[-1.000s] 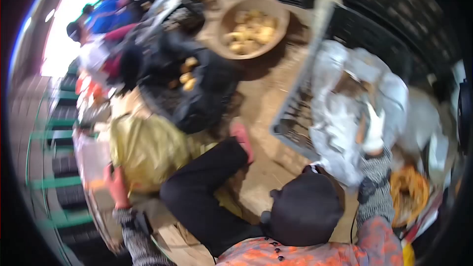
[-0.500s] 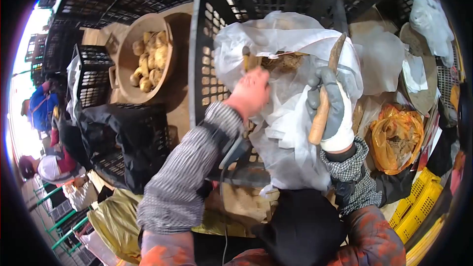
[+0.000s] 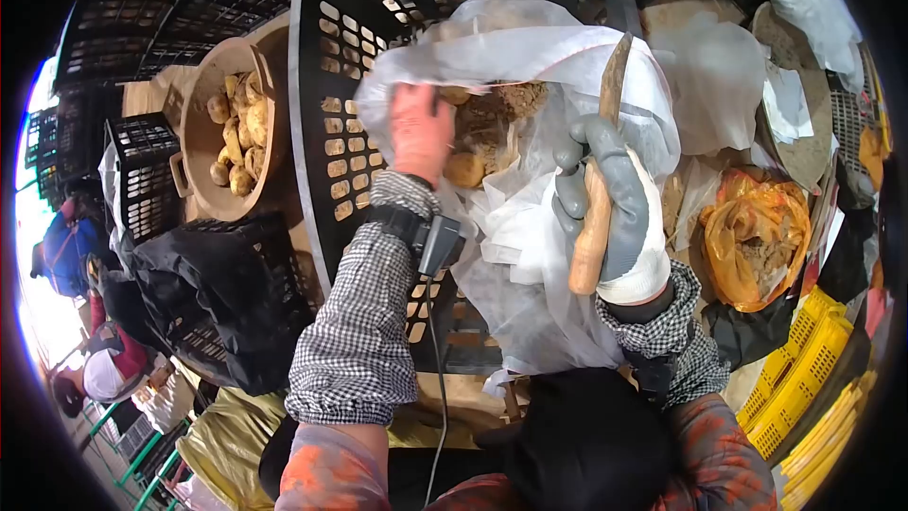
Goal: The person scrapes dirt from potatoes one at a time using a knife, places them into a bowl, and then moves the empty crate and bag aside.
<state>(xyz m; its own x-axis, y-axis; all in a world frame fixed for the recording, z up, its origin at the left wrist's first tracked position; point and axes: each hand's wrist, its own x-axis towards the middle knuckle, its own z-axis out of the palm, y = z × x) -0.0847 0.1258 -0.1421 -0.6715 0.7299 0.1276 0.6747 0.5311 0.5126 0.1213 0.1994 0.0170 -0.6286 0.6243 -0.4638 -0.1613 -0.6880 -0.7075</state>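
My left hand (image 3: 419,132), which looks pinkish-orange, is at the folded edge of a white plastic bag (image 3: 530,57). Its fingers close on the plastic, with the fingertips partly hidden. The bag lines a large black crate (image 3: 312,123). Through its opening show yellow-brown lumps (image 3: 464,169) and crumbly brown matter (image 3: 520,99). My right hand (image 3: 619,218), in a grey-and-white glove, grips a knife (image 3: 591,232) by its wooden handle. The narrow, brown-stained blade points up and away, over the bag's right side.
To the left, a tan basin (image 3: 197,123) holds several yellow-brown lumps. An orange bag (image 3: 747,241) of brown crumbs lies at the right, above yellow crates (image 3: 794,369). Black cloth (image 3: 218,293) covers a crate at left. People (image 3: 109,360) are at the far left edge.
My left hand has moved left and up to the bag's edge, and more of the bag's contents now shows. My right hand keeps the knife. The whole view has shifted slightly.
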